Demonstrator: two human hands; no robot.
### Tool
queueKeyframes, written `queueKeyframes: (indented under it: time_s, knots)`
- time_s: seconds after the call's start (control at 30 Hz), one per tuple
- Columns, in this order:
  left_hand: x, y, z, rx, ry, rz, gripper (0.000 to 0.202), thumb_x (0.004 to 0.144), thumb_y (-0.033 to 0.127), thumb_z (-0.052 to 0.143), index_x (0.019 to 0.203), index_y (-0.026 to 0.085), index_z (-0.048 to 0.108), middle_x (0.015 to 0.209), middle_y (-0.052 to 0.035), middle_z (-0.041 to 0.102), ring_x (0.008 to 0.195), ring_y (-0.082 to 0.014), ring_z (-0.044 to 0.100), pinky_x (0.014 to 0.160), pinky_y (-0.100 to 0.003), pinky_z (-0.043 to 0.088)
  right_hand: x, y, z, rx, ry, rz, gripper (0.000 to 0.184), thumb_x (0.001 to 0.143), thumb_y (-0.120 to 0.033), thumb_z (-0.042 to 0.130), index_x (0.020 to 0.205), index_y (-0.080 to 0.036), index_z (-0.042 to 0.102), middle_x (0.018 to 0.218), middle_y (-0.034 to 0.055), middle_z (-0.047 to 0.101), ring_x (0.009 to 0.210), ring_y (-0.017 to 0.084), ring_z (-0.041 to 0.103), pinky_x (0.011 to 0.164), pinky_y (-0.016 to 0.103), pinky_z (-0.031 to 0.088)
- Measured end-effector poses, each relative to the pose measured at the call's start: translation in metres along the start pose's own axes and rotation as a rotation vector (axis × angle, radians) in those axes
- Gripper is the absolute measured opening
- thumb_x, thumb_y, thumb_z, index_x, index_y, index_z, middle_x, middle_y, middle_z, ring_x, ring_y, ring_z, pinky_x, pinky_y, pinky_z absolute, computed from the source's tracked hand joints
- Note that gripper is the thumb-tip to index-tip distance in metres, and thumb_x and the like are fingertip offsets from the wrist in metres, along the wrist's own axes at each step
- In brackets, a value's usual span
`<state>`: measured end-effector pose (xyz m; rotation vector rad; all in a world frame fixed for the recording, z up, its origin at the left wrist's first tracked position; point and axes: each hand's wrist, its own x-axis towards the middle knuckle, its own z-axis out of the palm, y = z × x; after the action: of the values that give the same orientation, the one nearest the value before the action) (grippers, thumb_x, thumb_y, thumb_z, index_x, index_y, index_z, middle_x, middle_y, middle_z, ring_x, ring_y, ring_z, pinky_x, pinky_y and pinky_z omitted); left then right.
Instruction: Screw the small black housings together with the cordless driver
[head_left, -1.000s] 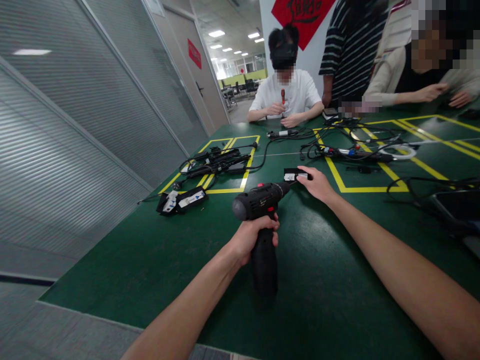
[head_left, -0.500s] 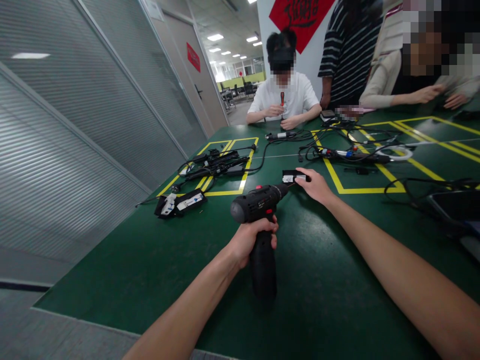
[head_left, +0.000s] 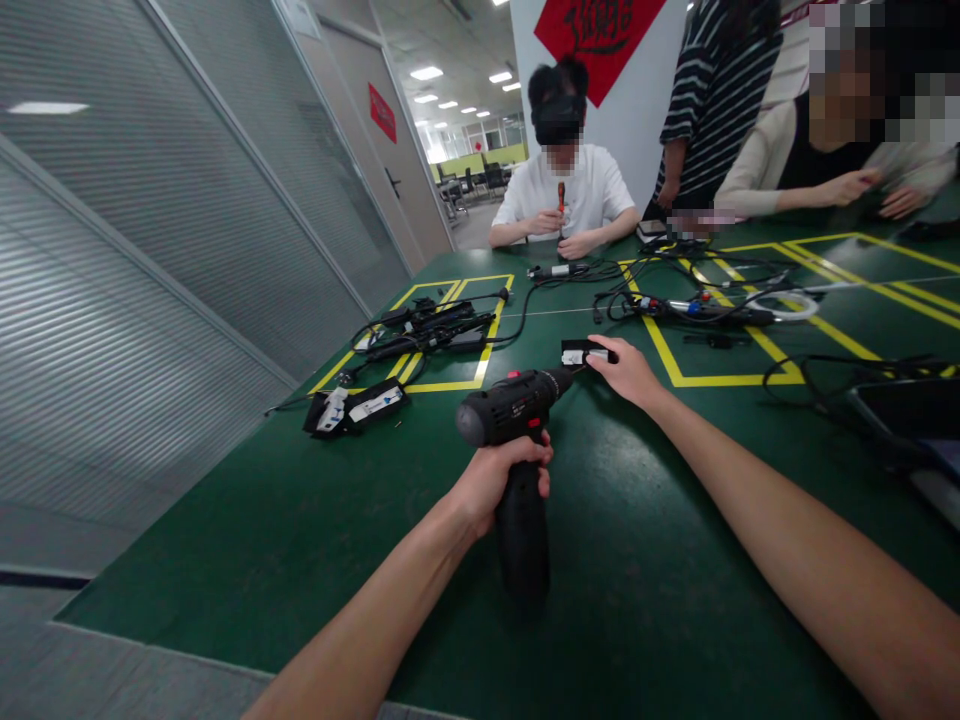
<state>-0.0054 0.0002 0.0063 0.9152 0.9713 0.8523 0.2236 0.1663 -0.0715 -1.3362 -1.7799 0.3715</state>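
My left hand [head_left: 504, 478] is wrapped round the handle of a black cordless drill [head_left: 504, 412] with red buttons. The drill lies level above the green table, its chuck pointing forward and right. Just past the chuck, my right hand [head_left: 624, 370] grips a small black case with a white inner part [head_left: 576, 355] by its right end. The bit reaches toward the case's near side; whether it touches a screw there is too small to tell. Left of the drill, two similar opened case pieces [head_left: 377, 401] with white and blue insides lie on the table.
Black cables and devices [head_left: 431, 330] are heaped inside a yellow-taped rectangle on the left. More cables with a white loop [head_left: 795, 305] lie at the right. A dark device [head_left: 900, 415] stands by the right edge. Across the table, a person in a headset holds a screwdriver [head_left: 561, 197].
The view has shifted very slightly. My hands, the drill and the case keep the same positions to each other. The standing person in stripes has moved a little to the right.
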Motion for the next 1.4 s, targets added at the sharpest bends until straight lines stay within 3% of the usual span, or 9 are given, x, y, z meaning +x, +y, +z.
queueKeyframes:
  time_s: [1.4]
  knots:
    - [0.0014, -0.0032, -0.0028, 0.007, -0.014, -0.009, 0.02, 0.073, 0.021, 0.059, 0.091, 0.015, 0.056, 0.076, -0.0001, 0.053, 0.052, -0.0093, 0.054, 0.053, -0.025, 0.043, 0.0005, 0.0026, 0.0006, 0.017, 0.003, -0.008, 0.045, 0.084, -0.035, 0.057, 0.127, -0.022, 0.061, 0.119, 0.0094, 0.063, 0.106, 0.025, 0.06, 0.094, 0.038, 0.045]
